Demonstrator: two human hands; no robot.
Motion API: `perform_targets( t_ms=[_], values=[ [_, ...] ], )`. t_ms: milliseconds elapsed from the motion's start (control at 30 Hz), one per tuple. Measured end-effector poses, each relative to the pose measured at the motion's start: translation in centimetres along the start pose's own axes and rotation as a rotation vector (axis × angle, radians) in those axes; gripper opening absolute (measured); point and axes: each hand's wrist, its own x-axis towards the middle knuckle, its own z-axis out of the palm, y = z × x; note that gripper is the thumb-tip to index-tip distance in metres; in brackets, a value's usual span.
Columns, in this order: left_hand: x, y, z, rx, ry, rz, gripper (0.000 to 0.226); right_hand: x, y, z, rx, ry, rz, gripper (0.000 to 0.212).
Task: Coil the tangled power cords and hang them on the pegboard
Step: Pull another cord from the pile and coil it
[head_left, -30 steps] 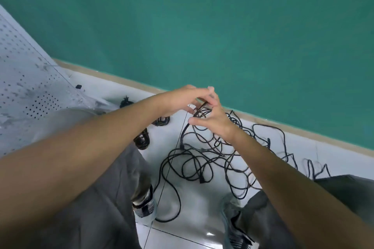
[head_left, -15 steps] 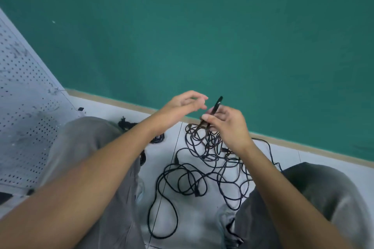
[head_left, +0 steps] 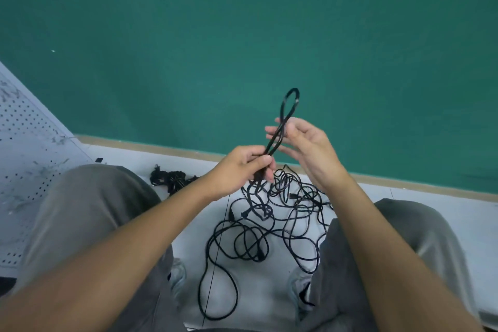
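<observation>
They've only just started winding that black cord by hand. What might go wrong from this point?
The loop is pinched only in the left hand; the right hand is open, so the loop could slip from that grip. The cord's tail runs down into the tangled pile on the floor, so pulling may tighten knots or drag other cords along.

1. Both forearms are bare, with no sleeves, watch or bands in view.
2. The left hand [head_left: 238, 167] and right hand [head_left: 310, 148] carry no gloves or rings.
3. Loose grey trousers [head_left: 89, 210] cover both knees.
4. Light grey shoes [head_left: 176, 276] with dark markings show below the trouser hems.
</observation>
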Motion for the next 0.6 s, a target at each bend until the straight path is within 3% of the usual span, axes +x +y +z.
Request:
perform_targets(
  t_ms=[167,233,333,467,600],
  values=[
    [-0.3,0.2,-1.0,-0.212,0.120,-0.033,0.028,-0.8,2.7,2.6,-0.102,-0.317,0.154,0.092],
    [-0.2,0.2,-2.3,-0.268,0.152,-0.015,0.027,-1.2,3.8,3.8,-0.164,-0.355,0.244,0.094],
    [0.0,0.1,-4.2,-0.326,0.293,-0.003,0.020,-1.9,5.2,5.4,-0.321,-0.392,0.316,0.076],
    [0.5,-1.2,-6.1,-0.370,0.528,-0.058,0.022,-2.0,7.2,6.8,-0.385,-0.382,0.258,0.021],
    [1.2,-2.1,-6.7,-0.330,0.535,-0.108,0.026,-1.6,7.0,7.0,-0.365,-0.338,0.187,0.018]
  ],
)
